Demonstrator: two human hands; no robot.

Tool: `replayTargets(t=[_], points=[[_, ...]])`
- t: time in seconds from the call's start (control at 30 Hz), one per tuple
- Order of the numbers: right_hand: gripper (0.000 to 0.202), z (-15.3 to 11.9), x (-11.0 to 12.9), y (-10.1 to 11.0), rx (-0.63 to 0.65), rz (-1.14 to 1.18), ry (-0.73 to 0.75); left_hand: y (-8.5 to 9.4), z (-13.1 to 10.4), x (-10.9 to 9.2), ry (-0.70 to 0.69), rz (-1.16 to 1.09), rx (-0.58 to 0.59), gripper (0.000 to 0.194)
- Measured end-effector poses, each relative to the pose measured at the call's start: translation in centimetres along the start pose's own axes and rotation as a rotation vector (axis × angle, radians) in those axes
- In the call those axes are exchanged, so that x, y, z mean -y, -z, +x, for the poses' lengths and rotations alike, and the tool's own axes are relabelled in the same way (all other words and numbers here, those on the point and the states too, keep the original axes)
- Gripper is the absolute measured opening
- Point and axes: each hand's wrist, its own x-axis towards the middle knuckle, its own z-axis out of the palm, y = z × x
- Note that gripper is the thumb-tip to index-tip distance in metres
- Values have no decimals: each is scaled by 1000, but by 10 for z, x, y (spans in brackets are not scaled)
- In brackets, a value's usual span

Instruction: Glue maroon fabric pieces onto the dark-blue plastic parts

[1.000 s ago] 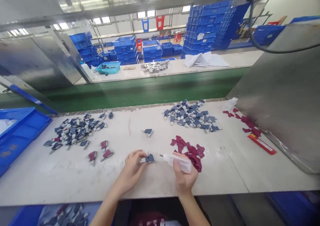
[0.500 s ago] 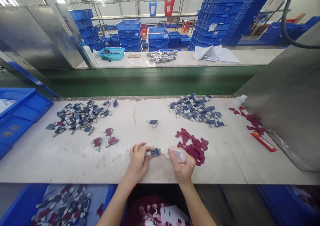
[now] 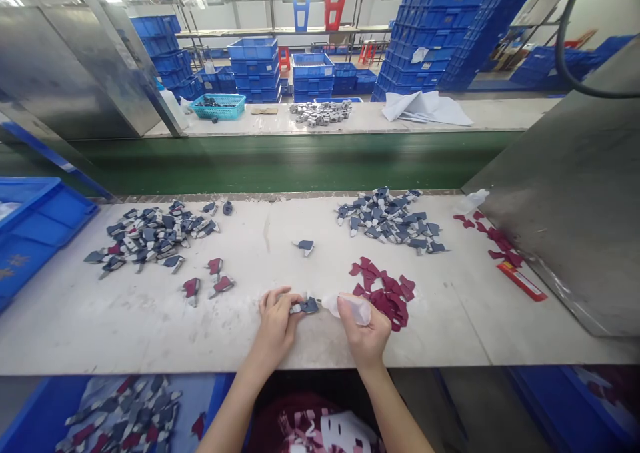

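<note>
My left hand is closed, pinching a small blue-and-grey part close to the near side of the table. Wrapped in my right hand is a translucent squeeze bottle, tilted on its side with its thin nozzle at the part's right edge. Whether the tip touches the part I cannot tell. Just right of the bottle lies a pile of dark red flat pieces. A single blue-and-grey part rests alone beyond my hands.
Piles of blue-and-grey parts lie at the left and back right. Several red-topped parts sit left of my hands. A red-and-white packet lies by the metal panel. A blue crate stands left; a green belt runs behind.
The camera view has shifted slightly. Both hands, the part and the squeeze bottle keep nearly the same positions.
</note>
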Motion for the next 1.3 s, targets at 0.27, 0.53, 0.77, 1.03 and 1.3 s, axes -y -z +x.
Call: replayTargets(t=[0.27,0.53,0.77,1.03,1.3], points=[[15,-2,3,3,-38,-16,52,1,0,0,-6,23,8,21],[17,-8,-1,4,-68,69,-69,0,-1,-1,-26,20,-4,22],[21,-11,2,-3,-6,75,-97,-1,-1,0,-28,20,-4,22],[19,-7,6,-8,49,43,-74,-1,-2,0,-23,6,-5,24],[18,-6,7,-9,80,60,-68,-1,-1,0,-20,6,7,24]])
